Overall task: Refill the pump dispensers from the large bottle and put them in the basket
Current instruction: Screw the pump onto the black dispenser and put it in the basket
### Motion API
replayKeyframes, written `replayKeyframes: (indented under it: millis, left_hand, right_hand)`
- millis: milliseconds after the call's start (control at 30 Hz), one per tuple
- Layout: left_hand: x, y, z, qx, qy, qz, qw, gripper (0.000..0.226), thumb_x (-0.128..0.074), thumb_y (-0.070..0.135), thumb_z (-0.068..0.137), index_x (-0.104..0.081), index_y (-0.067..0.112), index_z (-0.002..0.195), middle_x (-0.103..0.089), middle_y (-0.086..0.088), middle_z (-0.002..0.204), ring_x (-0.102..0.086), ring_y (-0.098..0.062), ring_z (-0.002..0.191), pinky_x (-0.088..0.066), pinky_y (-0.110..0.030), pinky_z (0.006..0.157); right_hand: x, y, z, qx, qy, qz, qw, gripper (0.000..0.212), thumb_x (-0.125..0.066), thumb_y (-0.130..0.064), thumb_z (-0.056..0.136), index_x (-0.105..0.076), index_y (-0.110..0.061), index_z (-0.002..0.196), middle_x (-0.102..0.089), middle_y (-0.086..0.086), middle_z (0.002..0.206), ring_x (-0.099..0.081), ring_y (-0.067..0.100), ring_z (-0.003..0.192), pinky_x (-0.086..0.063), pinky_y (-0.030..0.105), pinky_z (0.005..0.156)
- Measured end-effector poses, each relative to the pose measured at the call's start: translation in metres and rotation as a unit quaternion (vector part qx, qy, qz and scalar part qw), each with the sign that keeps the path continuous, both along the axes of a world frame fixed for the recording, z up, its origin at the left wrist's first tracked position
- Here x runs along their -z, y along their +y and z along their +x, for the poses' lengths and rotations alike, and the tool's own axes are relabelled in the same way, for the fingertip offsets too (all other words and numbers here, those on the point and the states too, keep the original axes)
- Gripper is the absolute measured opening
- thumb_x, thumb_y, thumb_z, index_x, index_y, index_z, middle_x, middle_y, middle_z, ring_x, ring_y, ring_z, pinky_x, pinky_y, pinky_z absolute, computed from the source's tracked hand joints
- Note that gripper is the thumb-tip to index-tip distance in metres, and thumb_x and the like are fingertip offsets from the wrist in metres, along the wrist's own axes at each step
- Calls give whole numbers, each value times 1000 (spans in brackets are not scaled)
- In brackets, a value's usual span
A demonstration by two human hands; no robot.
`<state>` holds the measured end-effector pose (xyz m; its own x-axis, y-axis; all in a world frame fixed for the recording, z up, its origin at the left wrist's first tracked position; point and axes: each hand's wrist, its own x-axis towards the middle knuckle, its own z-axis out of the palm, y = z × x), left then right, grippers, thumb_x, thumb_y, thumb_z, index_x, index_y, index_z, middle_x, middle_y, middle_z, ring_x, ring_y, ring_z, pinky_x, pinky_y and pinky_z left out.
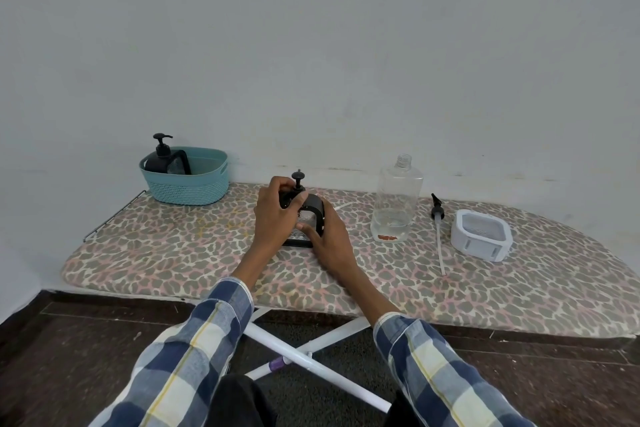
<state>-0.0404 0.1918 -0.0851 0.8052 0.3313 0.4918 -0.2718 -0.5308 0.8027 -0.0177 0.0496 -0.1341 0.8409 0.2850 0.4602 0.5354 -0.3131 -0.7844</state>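
We keep black dispenser (308, 218) mid-board, near back edge; left hand (277, 215) curls fingers round pump collar — we judge to screw it on; right hand (327, 239) curled on body so it does not turn; large bottle (396, 201) uncapped just right, upright; basket (185, 175) at back-left corner holds one dispenser (161, 158); loose pump (438, 225) lies before white dispenser (481, 234) toward right end.

The person wears a shirt with long sleeves. The left sleeve (194, 350) and the right sleeve (436, 367) have big checks in dark blue, light blue and cream, with thin yellow lines running through them. Each sleeve ends in a cuff. Dark trousers (239, 402) show at the bottom.
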Motion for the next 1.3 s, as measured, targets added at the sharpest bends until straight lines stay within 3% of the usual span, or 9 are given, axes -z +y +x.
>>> replayKeyframes:
  millis: [200,300,400,533,700,867,1000,1167,1300]
  left_hand:
    - [23,17,20,21,21,2,1000,33,-51,51,99,-69,40,123,-72,6,121,-66,-24,121,-57,-52,104]
    - [13,10,8,29,19,-25,999,31,-55,55,99,-71,42,122,-73,8,121,-66,-23,122,-56,-51,105]
    - [4,1,-2,18,18,-40,999,41,-69,64,92,-66,34,120,-69,5,118,-65,-13,117,-55,-33,101]
    - [-1,1,0,13,12,-44,999,37,-84,39,92,-61,19,114,-71,1,112,-67,0,102,-51,-14,86]
    - [-4,6,3,12,28,-8,1000,21,-74,20,101,-66,11,118,-72,-4,113,-63,9,99,-43,0,80]
    - [1,10,2,12,24,-22,999,19,-75,24,101,-70,16,117,-71,9,111,-60,22,100,-43,-1,82]
    - [4,13,0,38,42,15,998,38,-81,50,92,-72,24,118,-74,10,110,-68,1,108,-53,-17,93]
    - [8,17,-6,80,61,-11,995,45,-83,47,91,-63,29,127,-70,8,126,-66,-3,117,-52,-25,101]
    - [9,23,-6,107,73,-18,991,48,-84,45,91,-62,24,129,-70,3,127,-68,-6,117,-54,-34,105]
  right_hand:
    - [2,1,3,5,-3,-3,1000,58,-67,-49,100,-47,-27,150,-59,-7,140,-57,9,122,-49,31,103]
    - [2,1,3,4,-2,-2,1000,57,-67,-48,100,-47,-27,150,-60,-7,139,-58,9,122,-50,31,103]
    - [1,0,0,2,2,2,1000,58,-68,-46,101,-46,-26,150,-57,-10,137,-55,5,117,-47,23,97]
    - [1,0,0,-1,6,7,1000,58,-67,-51,100,-46,-29,149,-57,-12,134,-57,6,116,-49,27,95]
    - [-1,0,-1,-3,15,17,1000,55,-68,-48,100,-48,-31,147,-58,-15,131,-58,5,116,-47,23,94]
    - [-1,-1,-1,-8,23,20,999,56,-68,-51,99,-47,-30,147,-59,-14,131,-59,6,117,-49,26,96]
    - [-3,-1,-5,-3,37,35,999,55,-64,-57,100,-50,-30,145,-60,-15,130,-59,0,115,-49,18,92]
    - [-8,-7,-2,52,-15,74,996,43,-49,-51,106,-59,-29,141,-56,-11,133,-51,13,127,-45,39,109]
    - [-42,-5,4,39,-57,53,996,35,-59,-47,103,-67,-32,134,-62,-15,130,-51,11,126,-44,43,110]
